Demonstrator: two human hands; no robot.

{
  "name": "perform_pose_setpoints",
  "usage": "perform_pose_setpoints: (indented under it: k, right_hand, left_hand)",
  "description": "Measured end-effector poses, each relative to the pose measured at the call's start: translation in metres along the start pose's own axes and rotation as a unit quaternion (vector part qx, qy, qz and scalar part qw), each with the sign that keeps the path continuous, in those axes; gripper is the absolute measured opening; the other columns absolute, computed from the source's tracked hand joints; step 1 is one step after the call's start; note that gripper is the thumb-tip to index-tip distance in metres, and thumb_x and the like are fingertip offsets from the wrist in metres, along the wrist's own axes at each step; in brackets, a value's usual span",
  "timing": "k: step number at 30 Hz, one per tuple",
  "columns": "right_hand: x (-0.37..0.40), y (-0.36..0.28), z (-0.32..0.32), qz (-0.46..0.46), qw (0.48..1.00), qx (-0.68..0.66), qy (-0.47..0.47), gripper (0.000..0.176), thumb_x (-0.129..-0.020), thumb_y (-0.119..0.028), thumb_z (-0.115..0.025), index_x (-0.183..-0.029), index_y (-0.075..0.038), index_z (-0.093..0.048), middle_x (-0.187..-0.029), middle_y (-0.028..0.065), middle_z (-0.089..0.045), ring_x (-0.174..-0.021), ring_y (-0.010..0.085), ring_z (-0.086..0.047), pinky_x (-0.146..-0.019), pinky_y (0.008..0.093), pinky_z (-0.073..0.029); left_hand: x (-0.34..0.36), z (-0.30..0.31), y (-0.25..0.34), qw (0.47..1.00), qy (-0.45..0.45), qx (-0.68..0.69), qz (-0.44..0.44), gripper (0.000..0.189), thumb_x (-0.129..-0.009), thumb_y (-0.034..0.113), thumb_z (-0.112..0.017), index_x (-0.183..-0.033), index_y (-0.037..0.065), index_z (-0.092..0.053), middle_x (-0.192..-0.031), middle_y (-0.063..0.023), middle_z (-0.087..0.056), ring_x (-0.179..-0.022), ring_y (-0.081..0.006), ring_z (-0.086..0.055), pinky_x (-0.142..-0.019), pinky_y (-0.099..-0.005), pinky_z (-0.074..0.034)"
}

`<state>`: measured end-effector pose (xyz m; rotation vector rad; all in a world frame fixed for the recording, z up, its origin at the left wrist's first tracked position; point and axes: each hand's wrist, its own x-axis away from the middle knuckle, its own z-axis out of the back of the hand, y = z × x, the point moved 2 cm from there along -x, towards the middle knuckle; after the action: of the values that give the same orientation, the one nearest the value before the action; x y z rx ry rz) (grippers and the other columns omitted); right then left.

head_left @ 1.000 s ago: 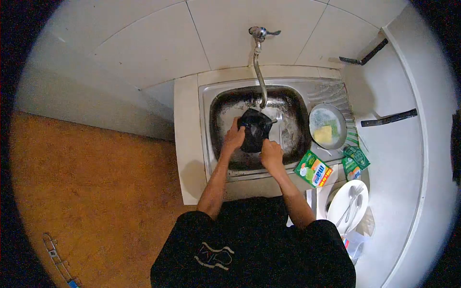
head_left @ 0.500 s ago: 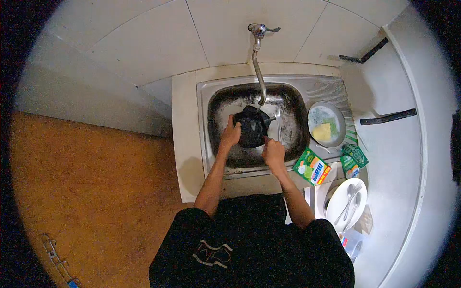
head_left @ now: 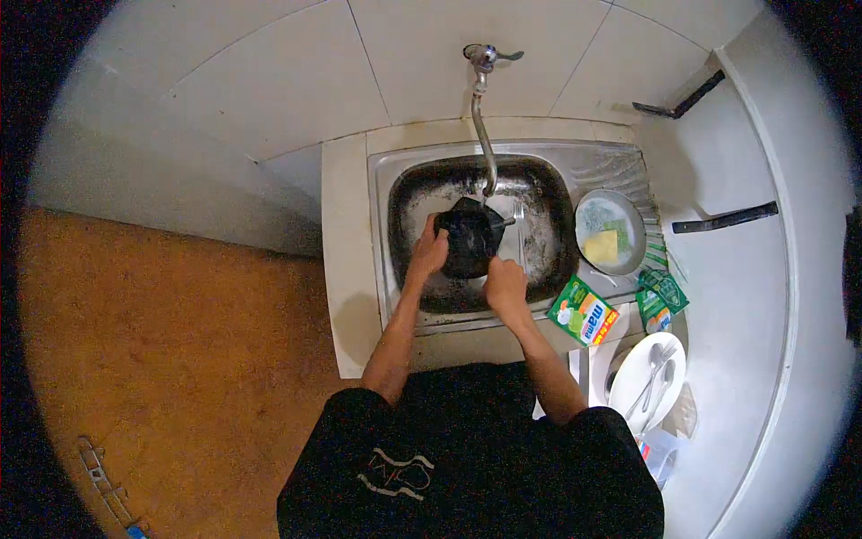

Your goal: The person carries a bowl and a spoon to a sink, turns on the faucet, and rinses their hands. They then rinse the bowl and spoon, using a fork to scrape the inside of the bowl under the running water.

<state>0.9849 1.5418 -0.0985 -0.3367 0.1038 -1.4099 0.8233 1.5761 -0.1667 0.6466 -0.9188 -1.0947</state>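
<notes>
A black bowl-like dish with an angular rim (head_left: 469, 241) is held in the sink basin (head_left: 422, 301), right under the faucet spout (head_left: 486, 157). My left hand (head_left: 429, 251) grips its left side, thumb over the rim. At the dish's lower right edge, my right hand (head_left: 505, 286) is closed with its fingers curled on the rim. The inside of the dish looks dark and wet. A fork (head_left: 521, 229) lies on the basin floor to the right of the dish, and a short grey handle end (head_left: 509, 221) pokes out beside it.
Right of the basin, a soapy round dish (head_left: 593, 214) holds a yellow-green sponge (head_left: 603, 245). Near it lie a green soap packet (head_left: 584, 312) and another crumpled green packet (head_left: 663, 296). A white plate (head_left: 628, 382) with spoons and a fork sits lower right.
The black dish has turned and tilted slightly between my hands. My right hand has shifted a little to the left along its edge; my left hand has barely moved.
</notes>
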Motion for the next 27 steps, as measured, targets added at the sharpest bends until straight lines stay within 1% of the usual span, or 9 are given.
perform_pose_setpoints:
  k: [5, 8, 11, 14, 17, 21, 23, 24, 27]
  right_hand:
    - [-0.005, 0.002, 0.001, -0.008, 1.000, 0.014, 0.014, 0.009, -0.064, -0.007, -0.057, -0.072, -0.002, -0.056, -0.068, 0.0189, -0.057, -0.065, 0.0338, -0.059, -0.056, 0.0438, -0.047]
    - [-0.007, 0.005, -0.014, 0.000, 1.000, -0.003, 0.008, 0.014, -0.064, -0.001, -0.053, -0.078, 0.000, -0.054, -0.067, 0.0203, -0.057, -0.060, 0.0371, -0.056, -0.053, 0.0461, -0.044]
    - [-0.007, 0.008, -0.013, 0.023, 1.000, -0.010, 0.003, 0.018, -0.064, -0.001, -0.052, -0.082, 0.001, -0.055, -0.065, 0.0191, -0.057, -0.059, 0.0360, -0.056, -0.054, 0.0448, -0.045]
    - [-0.006, 0.008, -0.001, 0.041, 0.999, -0.001, -0.002, 0.023, -0.065, 0.000, -0.050, -0.088, -0.001, -0.057, -0.066, 0.0194, -0.057, -0.062, 0.0354, -0.057, -0.056, 0.0437, -0.046]
    - [-0.010, 0.010, 0.000, 0.010, 1.000, -0.015, 0.012, 0.025, -0.066, 0.001, -0.048, -0.089, -0.002, -0.057, -0.067, 0.0195, -0.057, -0.064, 0.0354, -0.057, -0.057, 0.0436, -0.046]
    - [-0.012, 0.013, -0.012, 0.027, 0.999, -0.040, -0.004, 0.027, -0.066, 0.002, -0.047, -0.091, -0.002, -0.057, -0.067, 0.0209, -0.056, -0.066, 0.0370, -0.056, -0.057, 0.0447, -0.045]
    - [-0.014, 0.022, -0.017, 0.035, 0.998, -0.053, -0.006, 0.028, -0.067, 0.002, -0.047, -0.092, -0.003, -0.057, -0.068, 0.0215, -0.056, -0.066, 0.0376, -0.056, -0.057, 0.0450, -0.045]
    - [-0.014, 0.023, -0.010, 0.031, 0.998, -0.059, 0.000, 0.029, -0.067, 0.002, -0.047, -0.093, -0.003, -0.057, -0.067, 0.0221, -0.056, -0.065, 0.0381, -0.056, -0.057, 0.0453, -0.045]
    - [-0.013, 0.019, 0.007, 0.017, 0.997, -0.080, 0.007, 0.030, -0.067, 0.002, -0.046, -0.095, -0.003, -0.057, -0.066, 0.0230, -0.055, -0.063, 0.0388, -0.055, -0.057, 0.0458, -0.044]
  left_hand:
    - [0.006, 0.011, 0.023, 0.996, -0.066, 0.000, 0.066, 0.055, -0.082, 0.026, -0.035, -0.132, 0.010, -0.018, -0.120, -0.0252, -0.042, -0.110, -0.0391, -0.042, -0.091, -0.0431, -0.033]
    - [-0.014, -0.007, -0.021, 0.999, -0.024, 0.002, 0.026, 0.058, -0.082, 0.026, -0.036, -0.133, 0.009, -0.016, -0.126, -0.0236, -0.035, -0.114, -0.0371, -0.037, -0.093, -0.0411, -0.031]
    - [-0.015, 0.003, -0.019, 0.995, -0.066, 0.034, 0.062, 0.060, -0.082, 0.030, -0.035, -0.134, 0.007, -0.014, -0.132, -0.0213, -0.026, -0.120, -0.0351, -0.030, -0.098, -0.0393, -0.025]
    - [-0.008, 0.004, -0.011, 0.996, -0.050, 0.005, 0.068, 0.062, -0.081, 0.033, -0.034, -0.134, 0.007, -0.014, -0.135, -0.0200, -0.022, -0.123, -0.0341, -0.025, -0.100, -0.0384, -0.021]
    - [-0.010, 0.002, -0.014, 0.996, -0.056, 0.048, 0.060, 0.063, -0.081, 0.034, -0.033, -0.134, 0.006, -0.014, -0.135, -0.0205, -0.022, -0.123, -0.0330, -0.025, -0.100, -0.0370, -0.021]
    - [-0.009, 0.008, -0.010, 0.996, -0.062, 0.018, 0.067, 0.063, -0.081, 0.032, -0.034, -0.133, 0.002, -0.015, -0.134, -0.0211, -0.023, -0.123, -0.0325, -0.026, -0.100, -0.0352, -0.021]
    - [-0.008, 0.011, -0.005, 0.986, -0.086, 0.113, 0.088, 0.064, -0.079, 0.031, -0.035, -0.132, 0.001, -0.015, -0.135, -0.0207, -0.022, -0.124, -0.0321, -0.024, -0.100, -0.0346, -0.021]
    - [-0.010, 0.009, -0.011, 0.986, -0.085, 0.113, 0.087, 0.064, -0.079, 0.031, -0.035, -0.132, 0.001, -0.015, -0.135, -0.0207, -0.022, -0.124, -0.0321, -0.024, -0.100, -0.0346, -0.021]
    - [-0.012, 0.005, -0.018, 0.991, -0.063, 0.115, 0.035, 0.066, -0.078, 0.030, -0.037, -0.133, 0.001, -0.015, -0.135, -0.0204, -0.021, -0.124, -0.0318, -0.024, -0.101, -0.0338, -0.021]
